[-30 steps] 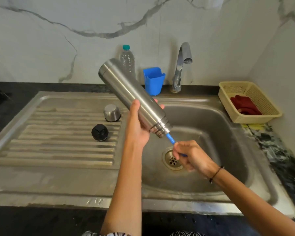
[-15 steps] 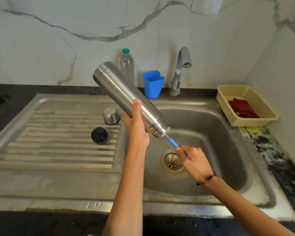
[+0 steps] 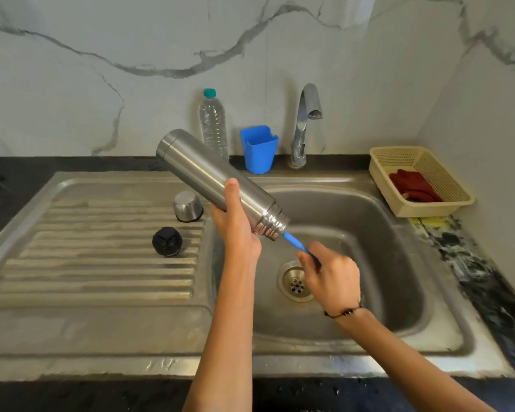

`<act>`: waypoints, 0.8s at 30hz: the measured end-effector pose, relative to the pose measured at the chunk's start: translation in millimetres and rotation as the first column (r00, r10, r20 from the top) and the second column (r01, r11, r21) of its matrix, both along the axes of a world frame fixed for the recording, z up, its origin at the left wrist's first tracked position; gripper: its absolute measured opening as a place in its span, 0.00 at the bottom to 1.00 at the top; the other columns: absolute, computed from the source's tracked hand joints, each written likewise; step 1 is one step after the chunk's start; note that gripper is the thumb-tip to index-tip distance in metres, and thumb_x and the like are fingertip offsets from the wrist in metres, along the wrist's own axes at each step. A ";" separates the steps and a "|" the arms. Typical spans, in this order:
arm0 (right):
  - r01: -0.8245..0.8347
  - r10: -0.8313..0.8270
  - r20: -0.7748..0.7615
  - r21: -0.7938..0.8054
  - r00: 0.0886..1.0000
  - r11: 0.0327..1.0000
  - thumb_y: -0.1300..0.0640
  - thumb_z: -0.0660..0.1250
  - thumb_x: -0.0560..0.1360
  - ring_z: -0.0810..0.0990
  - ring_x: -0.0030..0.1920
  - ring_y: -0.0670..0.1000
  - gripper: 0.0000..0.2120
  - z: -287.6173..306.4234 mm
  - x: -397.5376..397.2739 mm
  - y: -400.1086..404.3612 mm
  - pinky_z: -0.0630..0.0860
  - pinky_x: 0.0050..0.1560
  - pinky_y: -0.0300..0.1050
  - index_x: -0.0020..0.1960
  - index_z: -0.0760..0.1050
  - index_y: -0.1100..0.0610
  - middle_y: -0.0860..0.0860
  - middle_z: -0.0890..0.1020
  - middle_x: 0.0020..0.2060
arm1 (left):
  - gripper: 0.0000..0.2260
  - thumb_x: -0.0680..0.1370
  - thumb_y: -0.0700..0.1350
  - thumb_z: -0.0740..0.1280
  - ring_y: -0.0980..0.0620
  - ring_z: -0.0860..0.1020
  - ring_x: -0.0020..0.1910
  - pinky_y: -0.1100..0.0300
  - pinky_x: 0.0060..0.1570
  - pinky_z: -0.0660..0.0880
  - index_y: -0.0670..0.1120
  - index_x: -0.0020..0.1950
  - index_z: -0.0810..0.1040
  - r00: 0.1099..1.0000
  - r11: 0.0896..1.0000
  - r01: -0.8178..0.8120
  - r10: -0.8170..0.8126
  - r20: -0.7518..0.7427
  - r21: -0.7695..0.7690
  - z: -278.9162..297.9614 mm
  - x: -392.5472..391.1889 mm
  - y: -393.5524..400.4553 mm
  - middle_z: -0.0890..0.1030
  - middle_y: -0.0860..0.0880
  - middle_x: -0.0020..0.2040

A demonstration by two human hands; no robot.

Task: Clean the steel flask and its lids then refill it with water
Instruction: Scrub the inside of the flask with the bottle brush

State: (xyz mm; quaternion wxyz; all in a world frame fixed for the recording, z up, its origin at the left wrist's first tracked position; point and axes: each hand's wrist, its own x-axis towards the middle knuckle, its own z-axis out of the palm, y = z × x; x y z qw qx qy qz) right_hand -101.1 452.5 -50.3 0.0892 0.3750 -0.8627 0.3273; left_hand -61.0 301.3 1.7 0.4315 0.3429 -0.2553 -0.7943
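head view: smooth cylindrical steel flask [image 3: 208,176]

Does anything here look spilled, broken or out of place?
Nothing stands out. The left hand holds the tilted steel flask over the sink; the right hand holds a blue brush handle at its mouth.

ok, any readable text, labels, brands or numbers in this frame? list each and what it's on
None readable.
Steel flask: plain surface, no visible marking.
Plastic bottle: no label visible.
Blue cup, black lid, steel cap, basket: no print visible.
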 end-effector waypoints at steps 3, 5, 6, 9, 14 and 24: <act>-0.026 0.026 0.008 0.000 1.000 1.000 0.46 0.56 0.72 0.69 0.21 0.59 0.15 -8.2 2.2 14.2 0.64 0.19 0.45 0.33 0.69 0.56 0.49 0.68 0.20 | 0.22 0.77 0.50 0.68 0.49 0.81 0.52 0.47 0.56 0.78 0.49 0.69 0.67 1.000 1.000 -0.021 0.020 -0.011 -0.012 -0.1 6.3 -8.8 0.80 0.47 0.56; -0.032 0.032 -0.010 -0.013 0.999 0.999 0.47 0.56 0.72 0.70 0.21 0.58 0.15 -5.0 0.8 5.9 0.64 0.19 0.45 0.33 0.70 0.56 0.49 0.70 0.20 | 0.24 0.76 0.51 0.68 0.48 0.81 0.53 0.47 0.55 0.79 0.49 0.70 0.67 1.000 1.000 -0.008 0.008 -0.002 0.013 -1.1 3.5 -8.0 0.80 0.46 0.58; -0.033 0.033 -0.027 -0.008 0.999 0.999 0.47 0.55 0.72 0.70 0.21 0.59 0.16 -2.3 0.2 -0.6 0.65 0.20 0.46 0.34 0.70 0.57 0.50 0.72 0.20 | 0.25 0.76 0.51 0.69 0.48 0.81 0.53 0.46 0.55 0.78 0.48 0.70 0.67 1.000 1.000 -0.001 0.001 0.003 0.027 -1.1 1.3 -5.2 0.80 0.45 0.59; -0.048 0.045 0.028 0.082 0.999 0.996 0.42 0.51 0.72 0.73 0.25 0.63 0.20 -7.2 -1.2 1.5 0.67 0.24 0.48 0.36 0.70 0.58 0.53 0.73 0.22 | 0.25 0.76 0.50 0.70 0.48 0.81 0.56 0.45 0.58 0.77 0.48 0.70 0.67 1.000 1.000 -0.019 0.019 -0.002 0.013 -2.9 0.6 -3.4 0.80 0.46 0.60; -0.113 0.087 0.178 0.142 0.980 0.983 0.39 0.47 0.73 0.74 0.35 0.62 0.19 -2.5 -2.2 6.1 0.67 0.33 0.48 0.41 0.66 0.53 0.50 0.72 0.27 | 0.25 0.76 0.50 0.70 0.48 0.80 0.56 0.45 0.59 0.77 0.49 0.71 0.67 1.000 1.000 -0.009 0.009 0.018 0.018 -4.9 -1.0 -2.5 0.79 0.46 0.60; -0.212 0.187 0.342 0.036 0.921 0.977 0.55 0.58 0.79 0.70 0.29 0.53 0.06 12.0 -3.0 1.7 0.68 0.34 0.51 0.44 0.66 0.47 0.48 0.72 0.27 | 0.25 0.76 0.50 0.69 0.47 0.80 0.56 0.44 0.59 0.76 0.48 0.71 0.67 0.999 1.000 0.008 -0.008 0.031 0.021 -8.6 -1.5 -3.0 0.80 0.45 0.59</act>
